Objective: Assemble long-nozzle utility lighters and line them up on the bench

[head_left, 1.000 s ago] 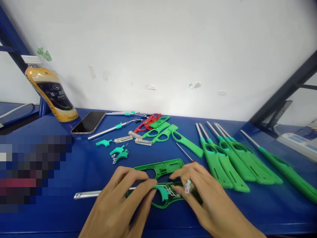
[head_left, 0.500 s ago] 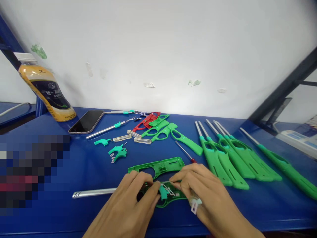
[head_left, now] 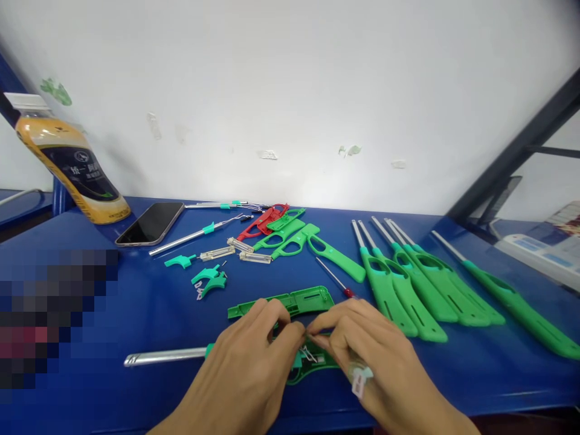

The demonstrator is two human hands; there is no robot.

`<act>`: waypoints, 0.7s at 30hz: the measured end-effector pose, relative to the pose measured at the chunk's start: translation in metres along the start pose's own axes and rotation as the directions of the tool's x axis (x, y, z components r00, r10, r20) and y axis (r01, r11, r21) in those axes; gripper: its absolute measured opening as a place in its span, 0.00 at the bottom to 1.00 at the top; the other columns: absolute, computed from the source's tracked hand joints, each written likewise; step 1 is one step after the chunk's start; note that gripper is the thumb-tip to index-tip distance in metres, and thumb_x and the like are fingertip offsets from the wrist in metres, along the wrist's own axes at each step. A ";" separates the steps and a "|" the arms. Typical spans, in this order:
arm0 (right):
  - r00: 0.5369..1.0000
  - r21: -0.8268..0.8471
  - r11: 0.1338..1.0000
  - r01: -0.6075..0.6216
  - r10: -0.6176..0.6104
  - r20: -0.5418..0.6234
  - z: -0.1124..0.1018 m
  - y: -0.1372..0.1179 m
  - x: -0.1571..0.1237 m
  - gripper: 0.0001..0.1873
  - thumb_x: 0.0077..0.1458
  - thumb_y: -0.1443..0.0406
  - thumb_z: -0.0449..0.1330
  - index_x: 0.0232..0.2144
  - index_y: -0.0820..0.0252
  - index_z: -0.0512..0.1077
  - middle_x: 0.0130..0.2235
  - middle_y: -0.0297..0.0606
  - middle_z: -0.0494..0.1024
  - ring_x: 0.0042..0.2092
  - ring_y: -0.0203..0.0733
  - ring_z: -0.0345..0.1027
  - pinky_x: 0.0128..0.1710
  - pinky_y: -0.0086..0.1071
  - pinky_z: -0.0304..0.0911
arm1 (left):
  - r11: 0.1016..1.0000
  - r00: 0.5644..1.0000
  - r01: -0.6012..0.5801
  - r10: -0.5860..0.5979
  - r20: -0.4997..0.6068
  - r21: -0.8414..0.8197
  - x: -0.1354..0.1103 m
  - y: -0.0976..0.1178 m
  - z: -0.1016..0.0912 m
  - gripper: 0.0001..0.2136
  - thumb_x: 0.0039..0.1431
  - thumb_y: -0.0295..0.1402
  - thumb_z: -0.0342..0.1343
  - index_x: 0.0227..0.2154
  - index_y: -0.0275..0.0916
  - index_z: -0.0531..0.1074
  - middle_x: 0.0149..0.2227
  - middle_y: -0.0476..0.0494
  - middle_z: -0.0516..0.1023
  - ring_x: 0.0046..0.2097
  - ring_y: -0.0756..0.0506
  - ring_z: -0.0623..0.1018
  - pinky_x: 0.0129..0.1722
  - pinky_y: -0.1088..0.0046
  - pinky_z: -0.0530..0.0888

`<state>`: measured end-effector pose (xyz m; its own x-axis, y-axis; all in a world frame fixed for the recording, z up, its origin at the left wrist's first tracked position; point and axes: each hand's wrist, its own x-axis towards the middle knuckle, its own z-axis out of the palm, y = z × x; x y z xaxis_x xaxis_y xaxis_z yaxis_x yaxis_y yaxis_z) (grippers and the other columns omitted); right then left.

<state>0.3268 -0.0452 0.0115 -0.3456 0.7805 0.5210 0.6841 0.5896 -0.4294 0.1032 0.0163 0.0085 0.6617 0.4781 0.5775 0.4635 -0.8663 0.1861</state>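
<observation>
An opened green lighter handle half (head_left: 296, 376), with a metal tube (head_left: 165, 357) pointing left, lies on the table under both hands. Inside it are a teal trigger (head_left: 297, 361) and thin white wires (head_left: 310, 355). My left hand (head_left: 254, 362) is closed over the handle, its thumb and forefinger pinched at the wires; what they grip is hidden. My right hand (head_left: 378, 356) is closed, fingertips meeting the left ones there. Tucked in its palm is a clear fuel tank with a white end piece (head_left: 360, 382). The matching green handle half (head_left: 312, 300) lies just behind.
Several assembled green lighters (head_left: 421, 284) lie at right. A screwdriver (head_left: 335, 278) is behind my right hand. Teal triggers (head_left: 211, 279), clear tanks (head_left: 256, 257), tubes (head_left: 194, 234), and red shells (head_left: 267, 222) lie farther back. A phone (head_left: 151, 223) and bottle (head_left: 75, 160) stand at left.
My left fingers have moved right and up, from the trigger to my right fingertips, now covering more of the wires. The whole view has shifted slightly.
</observation>
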 end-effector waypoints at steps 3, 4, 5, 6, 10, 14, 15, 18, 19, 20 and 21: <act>0.993 -0.019 0.999 -0.049 0.047 -0.109 -0.003 -0.004 0.000 0.16 0.73 0.71 0.59 0.37 0.51 0.57 0.37 0.28 0.75 0.36 0.35 0.70 0.38 0.30 0.66 | 1.000 1.000 -0.006 0.006 0.009 -0.009 -0.003 0.000 -0.002 0.13 0.75 0.20 0.48 0.43 0.40 0.77 0.41 0.42 0.80 0.38 0.40 0.80 0.35 0.62 0.82; 0.986 -0.037 0.995 -0.091 0.085 -0.147 -0.005 -0.006 0.000 0.14 0.74 0.67 0.60 0.38 0.50 0.58 0.35 0.28 0.72 0.33 0.35 0.68 0.35 0.29 0.66 | 1.000 1.000 -0.012 0.012 0.016 -0.008 -0.004 -0.001 -0.003 0.13 0.75 0.20 0.48 0.46 0.40 0.77 0.42 0.42 0.81 0.39 0.40 0.80 0.37 0.61 0.82; 0.977 -0.058 0.989 -0.139 0.127 -0.174 -0.007 -0.007 0.000 0.12 0.75 0.64 0.60 0.40 0.49 0.59 0.35 0.28 0.70 0.31 0.36 0.67 0.32 0.29 0.66 | 1.000 1.000 -0.020 0.020 0.023 -0.005 -0.004 -0.001 -0.003 0.14 0.74 0.19 0.47 0.48 0.39 0.77 0.43 0.42 0.82 0.40 0.40 0.81 0.39 0.61 0.83; 0.968 -0.084 0.979 -0.184 0.165 -0.191 -0.008 -0.009 0.000 0.09 0.76 0.60 0.59 0.44 0.49 0.61 0.36 0.29 0.70 0.32 0.37 0.69 0.30 0.29 0.67 | 1.000 0.999 -0.025 0.025 0.027 -0.002 -0.005 -0.001 -0.003 0.15 0.74 0.19 0.47 0.50 0.39 0.77 0.43 0.42 0.83 0.40 0.39 0.81 0.40 0.59 0.83; 0.963 -0.120 0.966 -0.231 0.209 -0.170 -0.012 -0.010 0.001 0.06 0.80 0.58 0.51 0.54 0.50 0.62 0.45 0.36 0.76 0.41 0.38 0.78 0.38 0.28 0.74 | 0.999 0.999 -0.047 0.047 0.026 -0.003 -0.008 -0.002 0.000 0.16 0.72 0.17 0.48 0.51 0.38 0.77 0.42 0.43 0.83 0.40 0.40 0.81 0.42 0.58 0.84; 0.981 -0.014 0.989 -0.149 0.146 -0.130 -0.012 -0.006 0.006 0.05 0.80 0.65 0.50 0.49 0.48 0.64 0.38 0.29 0.73 0.33 0.33 0.73 0.34 0.24 0.71 | 0.999 0.998 -0.052 0.052 0.027 0.002 -0.007 -0.001 -0.001 0.16 0.74 0.18 0.47 0.53 0.36 0.78 0.43 0.42 0.84 0.41 0.39 0.81 0.42 0.56 0.84; 0.984 0.007 0.991 -0.134 0.134 -0.119 -0.013 -0.005 0.006 0.06 0.80 0.66 0.52 0.49 0.47 0.66 0.38 0.28 0.74 0.33 0.32 0.73 0.35 0.24 0.71 | 0.999 0.998 -0.053 0.053 0.028 0.001 -0.007 0.000 -0.002 0.16 0.75 0.18 0.46 0.52 0.36 0.78 0.43 0.42 0.84 0.41 0.39 0.82 0.43 0.56 0.84; 0.986 0.028 0.992 -0.121 0.124 -0.114 -0.015 -0.005 0.003 0.08 0.78 0.66 0.57 0.53 0.45 0.73 0.41 0.29 0.77 0.39 0.33 0.77 0.40 0.24 0.72 | 0.998 0.998 -0.060 0.060 0.007 -0.002 -0.007 0.002 -0.005 0.16 0.78 0.20 0.45 0.50 0.36 0.79 0.42 0.42 0.84 0.40 0.40 0.82 0.42 0.57 0.83; 0.985 0.024 0.991 -0.130 0.132 -0.115 -0.016 -0.005 0.001 0.10 0.78 0.66 0.58 0.54 0.45 0.74 0.42 0.30 0.78 0.40 0.34 0.78 0.41 0.25 0.73 | 0.998 0.998 -0.060 0.060 -0.009 -0.005 -0.007 0.003 -0.005 0.15 0.78 0.21 0.46 0.49 0.36 0.79 0.41 0.42 0.84 0.40 0.40 0.82 0.42 0.57 0.83; 0.983 0.011 0.990 -0.139 0.140 -0.116 -0.017 -0.005 -0.001 0.11 0.78 0.65 0.58 0.55 0.44 0.75 0.43 0.31 0.79 0.41 0.35 0.78 0.41 0.26 0.73 | 0.998 0.998 -0.060 0.060 -0.022 -0.009 -0.007 0.003 -0.006 0.14 0.78 0.21 0.47 0.49 0.36 0.79 0.41 0.42 0.84 0.40 0.40 0.81 0.42 0.58 0.82; 0.982 -0.008 0.988 -0.152 0.150 -0.112 -0.017 -0.005 -0.003 0.11 0.78 0.64 0.58 0.56 0.44 0.76 0.44 0.32 0.80 0.42 0.37 0.79 0.42 0.29 0.74 | 0.998 0.998 -0.059 0.058 -0.037 -0.014 -0.007 0.003 -0.006 0.13 0.78 0.22 0.48 0.49 0.36 0.79 0.41 0.43 0.84 0.40 0.41 0.81 0.42 0.58 0.82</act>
<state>0.3351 -0.0541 0.0244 -0.1650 0.8317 0.5301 0.7335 0.4628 -0.4978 0.0966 0.0091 0.0098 0.6655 0.4211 0.6163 0.4153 -0.8950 0.1630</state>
